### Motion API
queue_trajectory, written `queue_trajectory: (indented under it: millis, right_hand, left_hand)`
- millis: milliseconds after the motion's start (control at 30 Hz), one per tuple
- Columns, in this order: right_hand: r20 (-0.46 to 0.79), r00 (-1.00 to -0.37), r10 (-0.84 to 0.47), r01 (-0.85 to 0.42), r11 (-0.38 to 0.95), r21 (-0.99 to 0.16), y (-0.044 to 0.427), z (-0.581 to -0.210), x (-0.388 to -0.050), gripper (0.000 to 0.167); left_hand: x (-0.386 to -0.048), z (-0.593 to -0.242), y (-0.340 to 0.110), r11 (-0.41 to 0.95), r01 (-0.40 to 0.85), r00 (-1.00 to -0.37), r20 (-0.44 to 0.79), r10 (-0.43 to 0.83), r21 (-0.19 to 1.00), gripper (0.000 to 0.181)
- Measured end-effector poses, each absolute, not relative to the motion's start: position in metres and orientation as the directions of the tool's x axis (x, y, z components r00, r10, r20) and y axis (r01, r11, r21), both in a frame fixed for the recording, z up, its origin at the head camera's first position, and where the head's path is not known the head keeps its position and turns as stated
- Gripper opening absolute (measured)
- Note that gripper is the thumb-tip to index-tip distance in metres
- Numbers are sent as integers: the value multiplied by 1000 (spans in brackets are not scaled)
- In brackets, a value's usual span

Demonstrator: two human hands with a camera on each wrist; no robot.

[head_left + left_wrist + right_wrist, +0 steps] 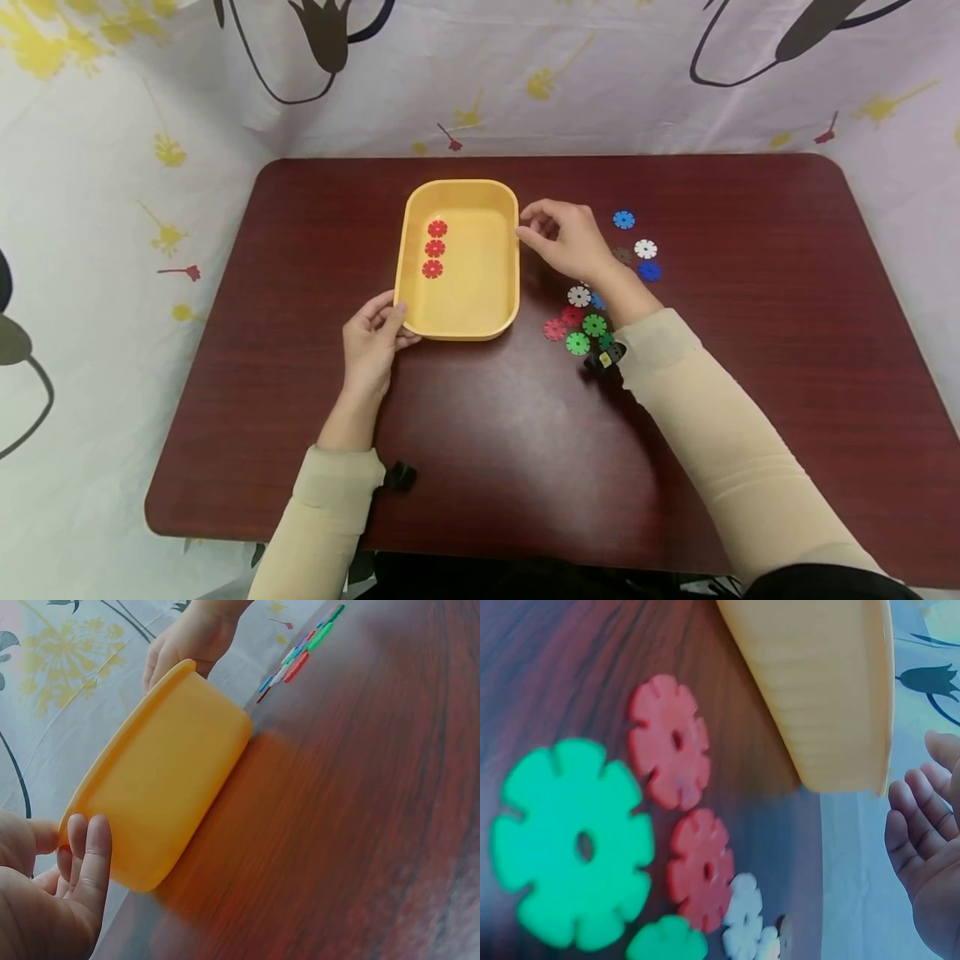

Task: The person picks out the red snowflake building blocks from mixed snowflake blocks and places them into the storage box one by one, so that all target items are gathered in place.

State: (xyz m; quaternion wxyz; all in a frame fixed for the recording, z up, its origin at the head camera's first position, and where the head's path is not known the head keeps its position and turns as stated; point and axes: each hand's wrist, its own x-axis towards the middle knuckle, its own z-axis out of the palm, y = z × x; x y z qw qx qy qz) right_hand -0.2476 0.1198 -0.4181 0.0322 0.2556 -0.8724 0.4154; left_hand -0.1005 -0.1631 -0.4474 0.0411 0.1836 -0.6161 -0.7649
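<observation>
The left hand pinches the near left corner of the yellow tray, its thumb on the rim and fingers against the outside. The right hand is loosely bent, with a gap between thumb and fingers, just by the tray's right edge. I can't tell if its thumb touches the rim. It holds nothing that I can see. The tray looks like smooth plastic, with round corners and a lip, and sits on the shiny, dark red bench. Three red discs stand in a row inside the tray, on its left side. More loose discs lie right of the tray: flat, like little flowers, with notches and a middle hole. The right arm hides some of these, and the close ones look blurry from the right wrist.
</observation>
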Motion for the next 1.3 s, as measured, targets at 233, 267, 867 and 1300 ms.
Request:
queue_trajectory:
  millis: [233,267,867,1300]
  right_hand:
    - [238,-892,-385,-429,548,-718,132,-424,-243,24]
    - [235,-893,-384,-425,550,-719,133,-425,-242,24]
    - [201,-887,-416,-427,575,-698,156,-440,-232,18]
    - [79,-876,-477,-385,590,-710,162,-451,-220,18]
  left_hand:
    - [-101,-446,-163,-241,-155,-930,-224,-293,958,33]
    - [-102,-446,-163,-242,-153,-930,-223,-293,958,33]
    - [-103,-445,-162,-225,-162,-935,-222,-277,961,34]
    - [-98,-447,-164,-203,-190,-927,-244,-286,961,35]
